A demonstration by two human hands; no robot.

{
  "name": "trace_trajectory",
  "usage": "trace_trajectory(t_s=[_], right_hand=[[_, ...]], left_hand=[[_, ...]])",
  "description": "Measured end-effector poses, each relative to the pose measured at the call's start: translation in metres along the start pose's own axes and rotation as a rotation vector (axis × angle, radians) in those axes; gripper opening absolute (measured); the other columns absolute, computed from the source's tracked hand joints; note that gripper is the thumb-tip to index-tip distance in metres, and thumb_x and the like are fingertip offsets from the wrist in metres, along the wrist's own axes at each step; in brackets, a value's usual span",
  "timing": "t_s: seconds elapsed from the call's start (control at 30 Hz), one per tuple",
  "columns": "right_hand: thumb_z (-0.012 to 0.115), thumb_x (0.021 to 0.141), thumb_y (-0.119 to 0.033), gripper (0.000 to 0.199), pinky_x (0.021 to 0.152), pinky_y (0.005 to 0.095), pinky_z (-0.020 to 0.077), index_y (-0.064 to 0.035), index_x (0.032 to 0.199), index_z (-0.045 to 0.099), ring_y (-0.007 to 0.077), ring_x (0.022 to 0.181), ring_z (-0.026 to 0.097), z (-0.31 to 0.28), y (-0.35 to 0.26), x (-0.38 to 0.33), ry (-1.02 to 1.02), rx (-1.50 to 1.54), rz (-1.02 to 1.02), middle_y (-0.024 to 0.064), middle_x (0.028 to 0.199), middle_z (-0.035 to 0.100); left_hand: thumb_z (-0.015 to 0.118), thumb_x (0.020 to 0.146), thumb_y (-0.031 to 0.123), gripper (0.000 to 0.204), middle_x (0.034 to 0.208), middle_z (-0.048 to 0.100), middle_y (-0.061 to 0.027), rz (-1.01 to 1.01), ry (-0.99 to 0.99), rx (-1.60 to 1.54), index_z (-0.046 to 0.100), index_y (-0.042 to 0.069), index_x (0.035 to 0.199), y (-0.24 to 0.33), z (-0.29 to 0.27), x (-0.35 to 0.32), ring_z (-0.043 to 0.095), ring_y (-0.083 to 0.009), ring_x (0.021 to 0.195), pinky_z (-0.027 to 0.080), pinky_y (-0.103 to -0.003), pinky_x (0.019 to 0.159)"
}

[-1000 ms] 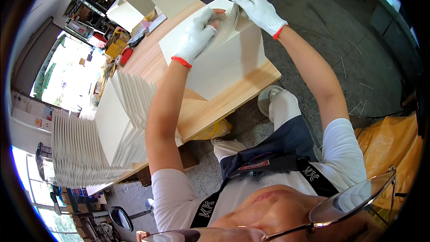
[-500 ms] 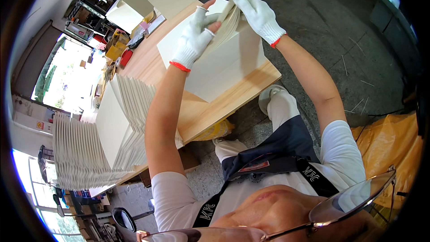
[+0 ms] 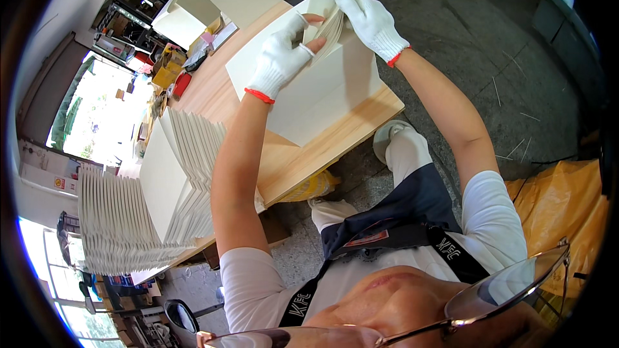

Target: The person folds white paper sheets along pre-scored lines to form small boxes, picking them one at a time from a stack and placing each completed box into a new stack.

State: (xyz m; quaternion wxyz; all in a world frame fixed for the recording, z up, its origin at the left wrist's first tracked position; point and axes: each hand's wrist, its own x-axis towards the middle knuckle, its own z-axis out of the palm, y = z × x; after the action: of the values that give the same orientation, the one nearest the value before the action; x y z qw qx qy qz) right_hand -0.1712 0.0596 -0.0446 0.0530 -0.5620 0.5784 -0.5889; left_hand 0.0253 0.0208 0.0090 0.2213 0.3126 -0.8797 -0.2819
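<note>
Cream sheets [image 3: 327,26]: pinched between my left hand [image 3: 282,58] and right hand [image 3: 371,20].
Fingers: closed on the sheets' edges.
Desk [image 3: 303,154]: underneath.

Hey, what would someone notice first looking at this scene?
First, two white-gloved hands, the left hand and right hand, pinching a small sheaf of cream sheets above a large cream board on the wooden table. Next, the fanned stacks of pale sheets at the table's left end.
</note>
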Motion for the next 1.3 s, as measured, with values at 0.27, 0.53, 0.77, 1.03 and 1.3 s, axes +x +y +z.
trace_trajectory(t_s=[0.27,0.53,0.77,1.03,1.3], right_hand=[[0.034,0.098,-0.058,0.054,0.068,0.0456,0.0427,-0.0091,0.089,0.057,0.0376,0.076,0.059,-0.001,-0.002,0.000,-0.025,-0.051,0.011,0.0152,0.074,0.060],[0.035,0.098,-0.055,0.051,0.070,0.0474,0.0431,-0.0095,0.094,0.057,0.0390,0.080,0.060,0.002,0.002,0.000,0.011,-0.055,-0.022,0.0163,0.079,0.063],[0.036,0.097,-0.056,0.052,0.072,0.0456,0.0447,-0.0096,0.094,0.058,0.0379,0.082,0.061,0.001,0.001,-0.002,0.017,-0.040,0.009,0.0157,0.080,0.064],[0.042,0.097,-0.055,0.049,0.068,0.0372,0.0435,-0.0082,0.091,0.055,0.0258,0.069,0.060,0.002,0.002,-0.002,0.024,-0.064,0.019,0.0089,0.071,0.057],[0.040,0.099,-0.052,0.046,0.068,0.0381,0.0442,-0.0091,0.092,0.056,0.0272,0.070,0.061,-0.003,0.000,-0.005,0.013,0.032,-0.008,0.0086,0.071,0.060]], left_hand=[[0.053,0.095,0.021,0.034,0.086,0.058,-0.0018,0.187,0.072,0.029,0.058,0.011,0.127,-0.011,0.000,0.002,0.050,-0.0085,0.077,0.044,-0.025,0.074],[0.068,0.086,0.027,0.036,0.095,0.071,-0.0087,0.095,0.046,0.148,0.061,0.019,0.121,-0.004,0.005,0.002,0.065,-0.0221,0.079,0.051,-0.033,0.075],[0.065,0.089,0.026,0.036,0.094,0.070,-0.0104,0.052,0.003,0.087,0.060,0.019,0.124,0.001,0.000,0.000,0.064,-0.0215,0.077,0.050,-0.033,0.073],[0.051,0.095,0.022,0.028,0.089,0.069,-0.0100,0.146,0.066,0.196,0.062,0.022,0.121,-0.006,0.002,0.002,0.064,-0.0262,0.076,0.050,-0.036,0.072],[0.067,0.084,0.021,0.036,0.093,0.069,-0.0151,0.169,0.090,0.312,0.063,0.023,0.119,0.004,0.007,-0.002,0.068,-0.0291,0.087,0.053,-0.036,0.076]])
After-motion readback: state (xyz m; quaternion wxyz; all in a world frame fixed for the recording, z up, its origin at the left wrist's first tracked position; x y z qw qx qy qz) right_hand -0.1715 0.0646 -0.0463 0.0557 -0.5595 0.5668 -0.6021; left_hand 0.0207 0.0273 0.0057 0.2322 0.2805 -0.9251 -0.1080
